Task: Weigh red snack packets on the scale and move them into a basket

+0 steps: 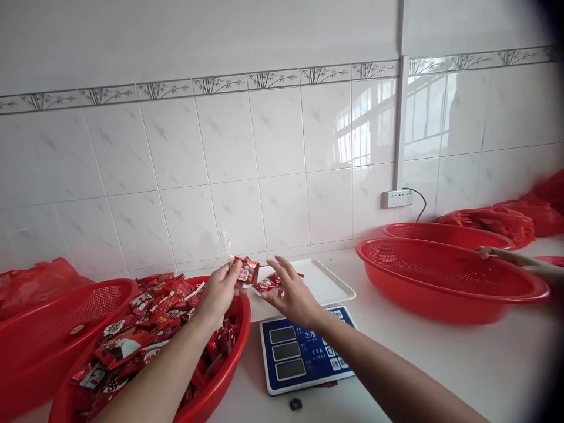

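My left hand (220, 294) holds a small red packet (247, 271) between thumb and fingers, at the left end of a white tray (328, 282). Over the tray, my right hand (293, 294) has its fingers spread and holds nothing. Beneath it lie a few red packets (268, 284). The tray is on a scale whose blue panel (308, 346) faces me, partly covered by my right forearm. Left of the scale, a red basket (240, 346) is heaped with red packets (152, 329), and my left forearm crosses above it.
Another red basket (26, 335) stands at the far left beside a red plastic bag (44, 282). A person's hand (497, 254) touches a red basket (432, 305) on the right. A socket strip (398, 198) and red bags (493, 223) are behind.
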### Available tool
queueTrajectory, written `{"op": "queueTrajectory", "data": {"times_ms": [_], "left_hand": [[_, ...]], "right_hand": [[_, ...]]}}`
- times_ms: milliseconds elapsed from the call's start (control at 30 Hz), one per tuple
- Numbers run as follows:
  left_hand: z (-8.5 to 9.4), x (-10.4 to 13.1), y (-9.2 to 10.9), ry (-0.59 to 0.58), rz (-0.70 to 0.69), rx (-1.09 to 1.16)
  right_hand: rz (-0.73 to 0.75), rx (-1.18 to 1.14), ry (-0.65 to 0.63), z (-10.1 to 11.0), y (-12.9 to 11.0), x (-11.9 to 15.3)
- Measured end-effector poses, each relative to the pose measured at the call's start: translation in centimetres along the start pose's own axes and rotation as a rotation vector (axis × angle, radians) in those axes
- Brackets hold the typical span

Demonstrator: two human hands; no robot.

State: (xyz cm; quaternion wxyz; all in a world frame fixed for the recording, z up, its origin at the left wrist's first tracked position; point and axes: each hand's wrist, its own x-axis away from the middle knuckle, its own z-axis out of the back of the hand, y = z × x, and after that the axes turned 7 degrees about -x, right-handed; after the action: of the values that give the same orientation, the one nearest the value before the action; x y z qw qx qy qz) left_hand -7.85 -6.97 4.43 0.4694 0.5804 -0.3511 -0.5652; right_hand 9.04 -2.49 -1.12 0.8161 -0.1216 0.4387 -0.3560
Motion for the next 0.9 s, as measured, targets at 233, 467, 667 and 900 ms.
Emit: {"op": "queueTrajectory", "data": {"times_ms": [233,467,667,900], "left_hand": [[3.6,-1.5,0.8,0.186,0.017,0.299],[3.9,-1.5,0.8,0.213,0.012,0.363],[3.9,-1.5,0.3,0.216,0.042,0.347],[4.2,-1.4,1.0,0.239,0.033,0.395]], "right_hand": [[-0.278,0.312,-0.507,0.6,4.6,-3.2],[-0.197,0.351,-0.332,-0.4,4.5,-3.3],[-0.204,0.367,-0.116,1.9,5.3,-3.4],[-0.429,0.492,0.161,11.8,9.7,-1.8]]}}
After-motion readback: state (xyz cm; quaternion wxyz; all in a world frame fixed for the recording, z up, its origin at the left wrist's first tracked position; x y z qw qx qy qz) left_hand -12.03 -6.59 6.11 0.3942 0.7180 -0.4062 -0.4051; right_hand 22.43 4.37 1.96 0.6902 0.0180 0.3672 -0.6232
